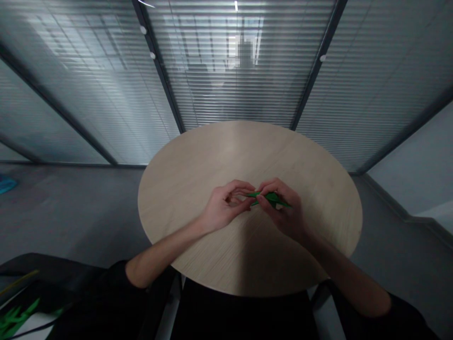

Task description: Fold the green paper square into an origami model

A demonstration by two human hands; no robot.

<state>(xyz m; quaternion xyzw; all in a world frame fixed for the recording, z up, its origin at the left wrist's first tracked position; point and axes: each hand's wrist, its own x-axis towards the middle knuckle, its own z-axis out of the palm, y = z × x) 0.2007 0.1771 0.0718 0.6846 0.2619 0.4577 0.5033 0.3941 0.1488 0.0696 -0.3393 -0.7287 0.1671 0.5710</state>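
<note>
Left hand (224, 206) and right hand (283, 208) are pinching 1 narrow folded green paper piece (272, 198) in tight fingertip grips, holding it between them above a round pale-wood table (247, 151); further green pieces (14, 318) are lying at lower left.

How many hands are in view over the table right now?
2: the left hand and the right hand, both above the round wooden table, holding folded green paper between them. Neither looks hidden.

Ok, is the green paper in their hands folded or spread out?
Folded. The green paper forms a narrow, pointed strip held between the left hand and right hand, not a flat, open sheet.
</note>
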